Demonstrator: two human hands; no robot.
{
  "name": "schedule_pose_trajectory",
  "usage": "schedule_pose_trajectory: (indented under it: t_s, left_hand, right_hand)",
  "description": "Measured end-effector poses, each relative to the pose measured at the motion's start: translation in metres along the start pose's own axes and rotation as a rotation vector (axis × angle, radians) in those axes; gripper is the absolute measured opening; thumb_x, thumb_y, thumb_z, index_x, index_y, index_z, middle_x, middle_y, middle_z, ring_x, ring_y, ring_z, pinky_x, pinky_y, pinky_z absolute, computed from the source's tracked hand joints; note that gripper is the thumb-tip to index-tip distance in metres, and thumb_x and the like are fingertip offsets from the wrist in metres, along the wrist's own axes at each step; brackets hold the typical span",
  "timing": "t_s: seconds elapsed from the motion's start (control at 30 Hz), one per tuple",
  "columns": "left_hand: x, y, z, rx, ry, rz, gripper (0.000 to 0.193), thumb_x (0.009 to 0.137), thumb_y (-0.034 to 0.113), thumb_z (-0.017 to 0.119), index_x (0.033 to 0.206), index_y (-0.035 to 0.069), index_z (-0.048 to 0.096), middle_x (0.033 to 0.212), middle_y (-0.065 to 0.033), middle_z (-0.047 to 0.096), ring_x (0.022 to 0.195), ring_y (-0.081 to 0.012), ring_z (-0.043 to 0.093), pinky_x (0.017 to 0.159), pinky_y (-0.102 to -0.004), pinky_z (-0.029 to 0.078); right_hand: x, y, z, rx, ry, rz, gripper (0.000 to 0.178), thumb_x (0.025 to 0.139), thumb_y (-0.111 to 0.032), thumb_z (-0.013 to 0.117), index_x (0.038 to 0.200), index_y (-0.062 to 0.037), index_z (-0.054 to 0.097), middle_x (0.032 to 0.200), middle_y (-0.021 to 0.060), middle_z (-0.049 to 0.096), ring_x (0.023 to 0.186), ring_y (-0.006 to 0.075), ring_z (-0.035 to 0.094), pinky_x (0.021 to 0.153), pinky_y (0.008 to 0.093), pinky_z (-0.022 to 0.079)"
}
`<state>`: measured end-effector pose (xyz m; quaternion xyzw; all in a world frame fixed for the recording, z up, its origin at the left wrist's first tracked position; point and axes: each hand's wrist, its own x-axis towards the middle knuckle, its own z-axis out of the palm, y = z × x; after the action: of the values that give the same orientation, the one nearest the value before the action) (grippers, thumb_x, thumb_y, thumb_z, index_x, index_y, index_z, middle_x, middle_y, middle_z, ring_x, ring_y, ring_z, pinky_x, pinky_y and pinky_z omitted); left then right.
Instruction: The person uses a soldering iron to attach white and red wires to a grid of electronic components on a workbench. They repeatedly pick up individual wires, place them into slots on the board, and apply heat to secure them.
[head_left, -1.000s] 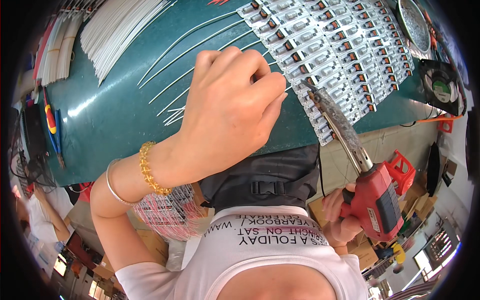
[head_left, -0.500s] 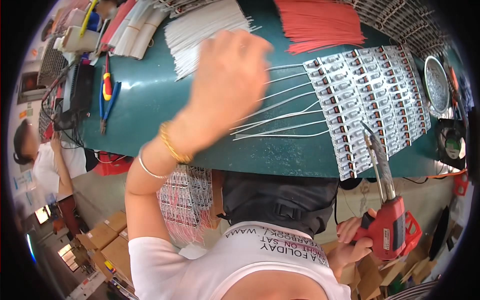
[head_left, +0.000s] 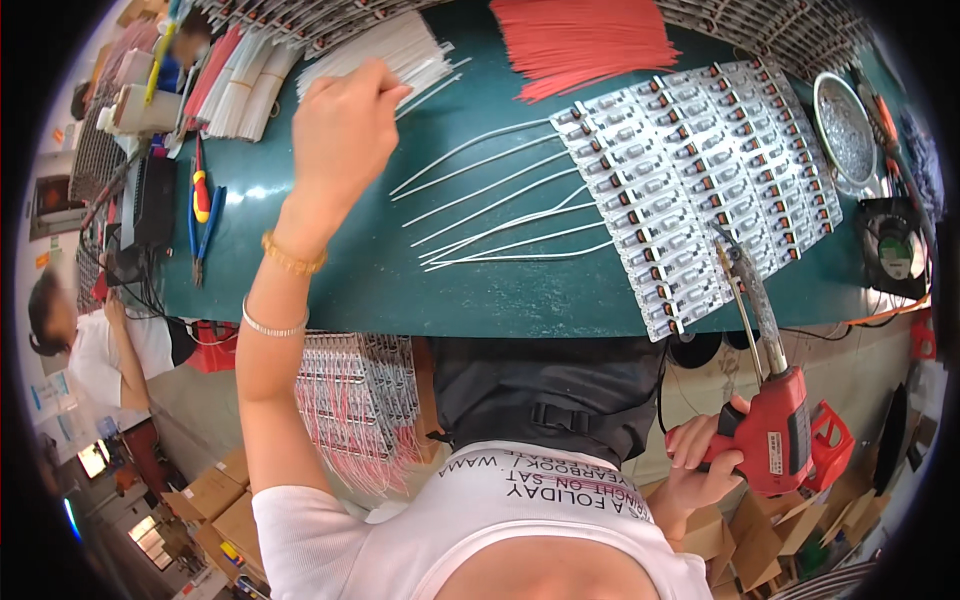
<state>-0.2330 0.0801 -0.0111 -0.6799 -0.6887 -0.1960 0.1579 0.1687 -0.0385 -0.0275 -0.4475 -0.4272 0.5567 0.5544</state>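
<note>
The left hand [head_left: 350,130] is reaching to a pile of loose white wires [head_left: 385,50] at the far left; its grip is curling inward, and whether it is holding any wire I cannot tell. The right hand [head_left: 705,455] is gripping a red soldering gun [head_left: 775,435] at the near right, its tip pointing over the near part of a circuit-board panel [head_left: 700,170]. That panel is lying on the right of the green surface [head_left: 480,300], with several white leads [head_left: 480,257] extending left from its left edge. Red wires [head_left: 585,40] are lying beyond it.
</note>
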Motion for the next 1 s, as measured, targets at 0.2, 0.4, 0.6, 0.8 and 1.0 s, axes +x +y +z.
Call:
schedule_pose_trajectory:
  t_s: [0.2, 0.4, 0.6, 0.8, 1.0]
  left_hand:
    - [-0.041, 0.104, -0.035, -0.659, -0.1, -0.27, 0.004, 0.08, 0.003, 0.068, 0.079, 0.004, 0.064, 0.072, -0.0067, 0.062, 0.061, -0.0208, 0.055, 0.066, -0.0303, 0.044]
    - [-0.065, 0.148, -0.02, -0.656, -0.19, -0.173, 0.01, 0.078, 0.004, 0.071, 0.077, 0.005, 0.061, 0.071, -0.0047, 0.058, 0.069, -0.0223, 0.052, 0.078, -0.0339, 0.038]
    - [-0.073, 0.145, -0.016, -0.713, -0.247, -0.24, 0.012, 0.076, 0.0, 0.071, 0.076, 0.004, 0.06, 0.07, -0.0044, 0.055, 0.07, -0.0205, 0.048, 0.074, -0.0317, 0.038]
    - [-0.071, 0.144, -0.015, -0.688, -0.221, -0.193, 0.013, 0.075, -0.001, 0.071, 0.077, 0.004, 0.06, 0.07, -0.0049, 0.055, 0.07, -0.0224, 0.049, 0.075, -0.0329, 0.038]
    - [-0.072, 0.148, -0.011, -0.675, -0.193, -0.148, 0.013, 0.076, 0.001, 0.072, 0.077, 0.005, 0.06, 0.071, -0.0056, 0.056, 0.07, -0.0236, 0.05, 0.075, -0.0339, 0.038]
  right_hand:
    - [-0.001, -0.002, -0.003, -0.084, -0.021, 0.054, 0.078, 0.086, -0.057, 0.058, 0.13, 0.0044, 0.038, 0.049, 0.0, 0.042, 0.043, 0.0128, 0.042, 0.048, 0.0299, 0.04]
    - [-0.014, 0.004, -0.019, -0.132, -0.117, 0.044, 0.087, 0.083, -0.066, 0.055, 0.133, 0.002, 0.036, 0.05, -0.0031, 0.043, 0.042, 0.012, 0.043, 0.046, 0.0277, 0.039]
    - [-0.023, 0.008, -0.03, -0.135, -0.137, 0.04, 0.084, 0.083, -0.065, 0.056, 0.131, 0.0015, 0.038, 0.05, -0.0031, 0.043, 0.042, 0.0119, 0.043, 0.046, 0.0272, 0.038]
    - [-0.026, 0.002, -0.033, -0.186, -0.114, 0.092, 0.082, 0.083, -0.064, 0.058, 0.129, 0.0012, 0.04, 0.051, -0.0031, 0.044, 0.042, 0.0117, 0.043, 0.045, 0.0266, 0.037]
    - [-0.036, -0.004, -0.038, -0.215, -0.057, 0.126, 0.079, 0.083, -0.062, 0.06, 0.127, 0.0009, 0.041, 0.051, -0.0031, 0.044, 0.042, 0.0115, 0.043, 0.045, 0.0261, 0.036]
